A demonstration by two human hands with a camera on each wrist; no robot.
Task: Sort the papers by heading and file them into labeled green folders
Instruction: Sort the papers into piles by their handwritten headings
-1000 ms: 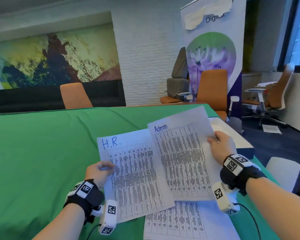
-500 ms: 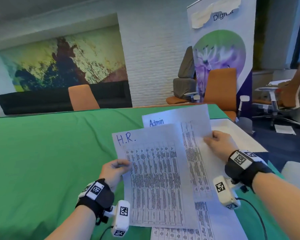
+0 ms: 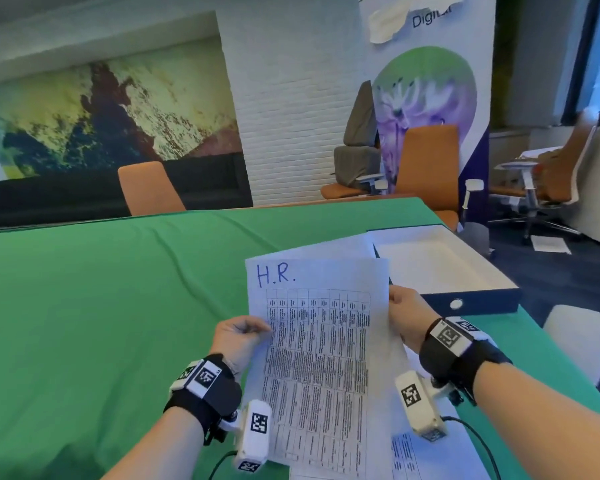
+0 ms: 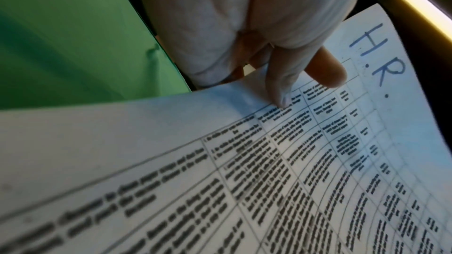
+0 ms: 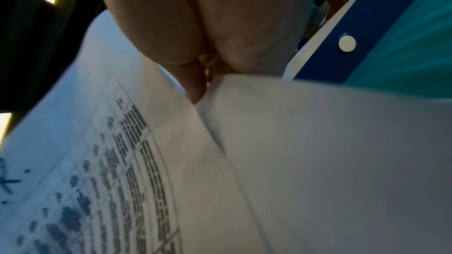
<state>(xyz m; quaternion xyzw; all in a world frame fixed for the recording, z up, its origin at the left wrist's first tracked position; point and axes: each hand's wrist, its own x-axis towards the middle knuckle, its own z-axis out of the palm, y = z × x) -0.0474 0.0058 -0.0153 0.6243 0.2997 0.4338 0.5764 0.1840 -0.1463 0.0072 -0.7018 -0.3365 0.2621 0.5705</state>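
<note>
Holding the H.R. sheet [image 3: 317,344] up over the green table [image 3: 101,306], we pinch its left edge w/ our left hand [image 3: 238,339], thumb on the printed side, fingers curled behind. Our right hand [image 3: 407,317] grips the right edge of a second sheet [image 3: 326,249] tucked behind the H.R. one, thumb clamped on the paper edge in the right wrist view. More printed sheets [image 3: 420,452] lie flat below. An open blue-and-white box [image 3: 478,299] sits just right of the papers.
</note>
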